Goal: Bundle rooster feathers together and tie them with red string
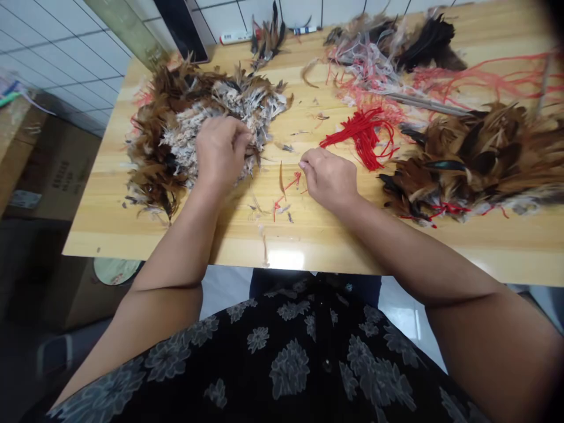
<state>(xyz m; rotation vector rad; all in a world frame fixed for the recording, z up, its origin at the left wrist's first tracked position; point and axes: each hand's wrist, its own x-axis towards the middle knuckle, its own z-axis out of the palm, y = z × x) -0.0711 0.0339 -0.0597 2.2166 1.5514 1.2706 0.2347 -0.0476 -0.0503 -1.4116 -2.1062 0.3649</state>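
My left hand [222, 150] is over a large pile of brown and grey-white feathers [185, 132] on the left of the table. Its fingers are curled together, and what they pinch, if anything, is too small to make out. Close to the middle, my right hand [330, 178] is closed, thumb against the fingers, just above the wood. Nothing nameable shows in that pinch. Right behind it lies a bundle of red strings [363, 136]. Short red thread scraps [293, 181] and a single brown feather [281, 179] rest between the two hands.
Bundled brown feathers [476, 161] tied with red string lie at the right. Behind them are dark feathers [429, 44] and pink plastic strands [489, 79]. A dark phone-like slab [183, 29] leans at the back, near a red-capped marker [235, 38]. Cardboard boxes [61, 167] stand left of the table.
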